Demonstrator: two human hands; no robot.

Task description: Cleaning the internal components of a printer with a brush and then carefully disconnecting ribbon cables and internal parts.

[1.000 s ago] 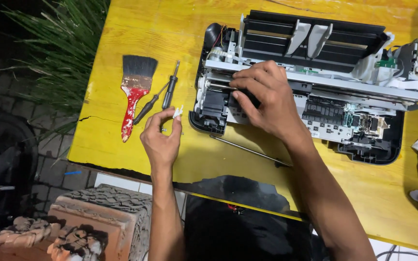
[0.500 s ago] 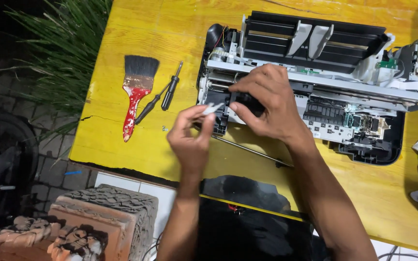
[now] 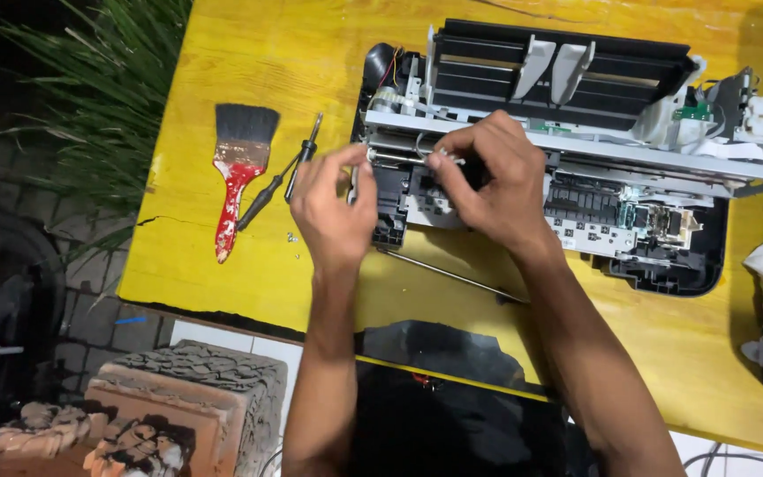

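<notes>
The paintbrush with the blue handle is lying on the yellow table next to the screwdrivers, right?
Not quite. In the head view the paintbrush has a red handle, not blue. The rest is right: it lies on the yellow table beside the screwdrivers.

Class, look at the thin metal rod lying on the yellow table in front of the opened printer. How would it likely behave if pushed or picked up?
The metal rod looks straight and slim, so probably stiff and light. Being round, it would likely roll across the smooth yellow table if nudged sideways. Its bare metal may feel slippery.
</notes>
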